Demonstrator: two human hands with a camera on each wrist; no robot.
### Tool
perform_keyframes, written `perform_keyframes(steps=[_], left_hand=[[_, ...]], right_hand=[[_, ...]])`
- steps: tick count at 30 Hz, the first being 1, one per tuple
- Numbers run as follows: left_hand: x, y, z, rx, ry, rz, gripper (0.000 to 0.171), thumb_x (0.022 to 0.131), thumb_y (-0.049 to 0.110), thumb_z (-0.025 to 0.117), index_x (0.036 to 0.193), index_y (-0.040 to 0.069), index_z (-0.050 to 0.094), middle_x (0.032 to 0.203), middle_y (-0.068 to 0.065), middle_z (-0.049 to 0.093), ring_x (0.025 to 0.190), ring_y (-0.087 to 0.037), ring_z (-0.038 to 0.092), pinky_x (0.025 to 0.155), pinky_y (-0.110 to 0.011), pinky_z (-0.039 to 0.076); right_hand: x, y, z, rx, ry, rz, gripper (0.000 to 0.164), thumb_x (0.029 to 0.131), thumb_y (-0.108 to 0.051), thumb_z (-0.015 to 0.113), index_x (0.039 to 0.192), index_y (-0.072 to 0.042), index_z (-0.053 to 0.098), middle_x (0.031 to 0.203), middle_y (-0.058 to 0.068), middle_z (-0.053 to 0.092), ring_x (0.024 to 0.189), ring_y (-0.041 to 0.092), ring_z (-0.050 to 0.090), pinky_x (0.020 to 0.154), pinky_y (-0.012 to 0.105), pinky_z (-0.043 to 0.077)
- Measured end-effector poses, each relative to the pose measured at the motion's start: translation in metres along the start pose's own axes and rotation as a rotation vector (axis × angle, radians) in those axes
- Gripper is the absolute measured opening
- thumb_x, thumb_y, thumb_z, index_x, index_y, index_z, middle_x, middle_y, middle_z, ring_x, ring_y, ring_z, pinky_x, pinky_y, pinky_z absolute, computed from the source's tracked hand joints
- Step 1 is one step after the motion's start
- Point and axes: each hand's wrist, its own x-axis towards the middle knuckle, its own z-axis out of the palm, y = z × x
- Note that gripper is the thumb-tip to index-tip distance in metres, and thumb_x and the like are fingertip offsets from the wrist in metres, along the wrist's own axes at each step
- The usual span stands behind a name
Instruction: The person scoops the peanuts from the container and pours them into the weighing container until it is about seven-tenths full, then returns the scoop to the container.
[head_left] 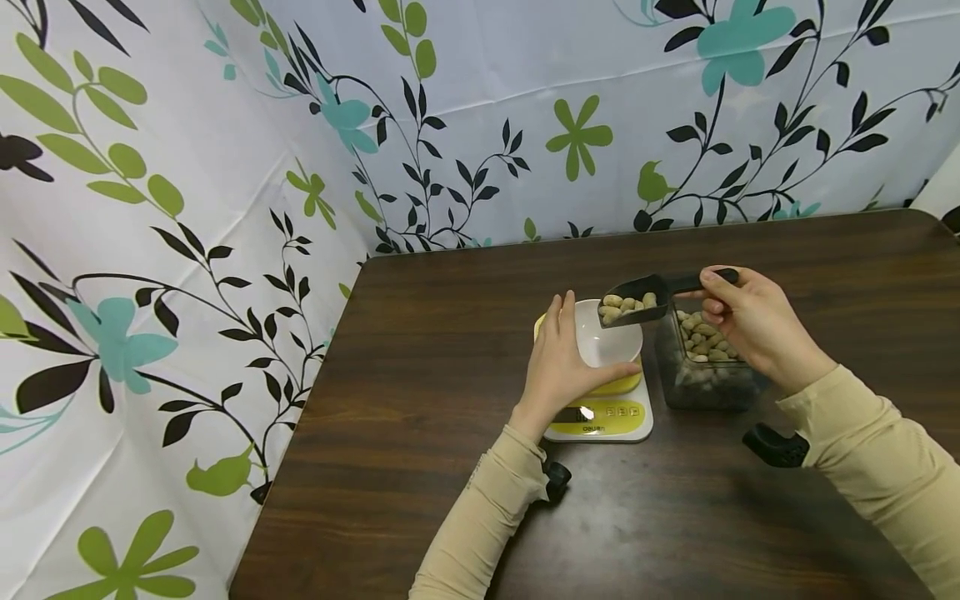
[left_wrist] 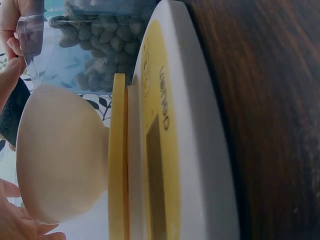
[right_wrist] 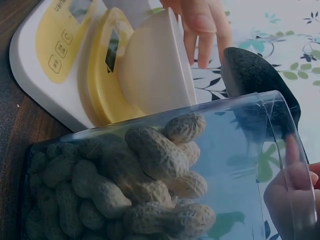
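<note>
My right hand (head_left: 761, 325) grips the handle of a black scoop (head_left: 678, 285), which holds several peanuts (head_left: 617, 308) above the right rim of a white bowl (head_left: 600, 337). The bowl stands on the yellow platform of a white kitchen scale (head_left: 639, 425). My left hand (head_left: 558, 362) is spread around the bowl's left and near side, thumb apart from the straight fingers; in the left wrist view fingers (left_wrist: 30, 222) lie close to the bowl's rim. Whether they touch it I cannot tell. Beside the scale, a clear plastic container (head_left: 705, 387) holds more unshelled peanuts (right_wrist: 155, 155).
All of this stands on a dark brown wooden table (head_left: 420, 392). A white curtain (head_left: 480, 75) with leaf and flower prints hangs behind the table and along its left side. Black wrist straps or mounts (head_left: 776, 446) show at the sleeves.
</note>
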Motion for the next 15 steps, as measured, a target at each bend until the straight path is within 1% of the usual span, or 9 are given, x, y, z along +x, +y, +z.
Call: perform_keyframes(steps=[2, 5, 7, 8, 11, 15], left_hand=[[-0.0009, -0.0012, 0.0015, 0.007, -0.004, -0.002, 0.123, 0.060, 0.071, 0.071, 0.152, 0.023, 0.004, 0.156, -0.009, 0.017, 0.140, -0.029, 0.029, 0.104, -0.047, 0.040], [-0.0015, -0.0027, 0.0031, 0.014, -0.007, -0.004, 0.123, 0.060, 0.071, 0.071, 0.152, 0.022, 0.004, 0.156, -0.009, 0.017, 0.140, -0.029, 0.030, 0.104, -0.047, 0.040], [-0.0014, -0.0034, 0.0039, 0.018, -0.011, -0.005, 0.123, 0.060, 0.071, 0.071, 0.152, 0.022, 0.005, 0.156, -0.009, 0.018, 0.140, -0.029, 0.030, 0.105, -0.047, 0.039], [-0.0011, -0.0037, 0.0041, 0.021, -0.010, -0.006, 0.123, 0.060, 0.071, 0.071, 0.152, 0.022, 0.005, 0.156, -0.009, 0.018, 0.140, -0.028, 0.030, 0.105, -0.046, 0.039], [-0.0004, -0.0042, 0.0041, 0.028, -0.006, -0.004, 0.123, 0.059, 0.070, 0.073, 0.152, 0.021, 0.008, 0.155, -0.010, 0.020, 0.140, -0.028, 0.030, 0.105, -0.045, 0.039], [0.0003, -0.0046, 0.0048, 0.044, 0.002, -0.001, 0.122, 0.060, 0.068, 0.073, 0.151, 0.017, 0.011, 0.153, -0.012, 0.024, 0.138, -0.027, 0.032, 0.103, -0.044, 0.041]], right_hand=[[0.0008, 0.0004, 0.0009, -0.054, 0.007, 0.017, 0.040, 0.089, -0.034, 0.058, 0.112, -0.008, 0.038, 0.084, -0.005, 0.046, 0.064, 0.006, 0.038, 0.056, 0.022, 0.033], [0.0017, 0.0017, 0.0014, -0.084, -0.001, 0.022, 0.040, 0.090, -0.035, 0.057, 0.112, -0.008, 0.038, 0.083, -0.005, 0.043, 0.065, 0.007, 0.037, 0.056, 0.022, 0.033], [0.0020, 0.0022, 0.0015, -0.098, 0.001, 0.027, 0.039, 0.090, -0.035, 0.056, 0.112, -0.009, 0.038, 0.082, -0.004, 0.038, 0.065, 0.007, 0.037, 0.056, 0.022, 0.033], [0.0022, 0.0024, 0.0012, -0.088, -0.003, 0.025, 0.038, 0.090, -0.034, 0.056, 0.111, -0.009, 0.038, 0.082, -0.003, 0.037, 0.065, 0.007, 0.037, 0.056, 0.023, 0.033], [0.0029, 0.0027, 0.0016, -0.118, 0.006, 0.025, 0.037, 0.090, -0.036, 0.055, 0.111, -0.011, 0.038, 0.082, -0.005, 0.039, 0.065, 0.006, 0.038, 0.057, 0.023, 0.033], [0.0033, 0.0039, 0.0002, -0.094, -0.006, 0.002, 0.032, 0.092, -0.031, 0.054, 0.109, -0.010, 0.038, 0.082, -0.004, 0.041, 0.064, 0.007, 0.038, 0.055, 0.024, 0.032]])
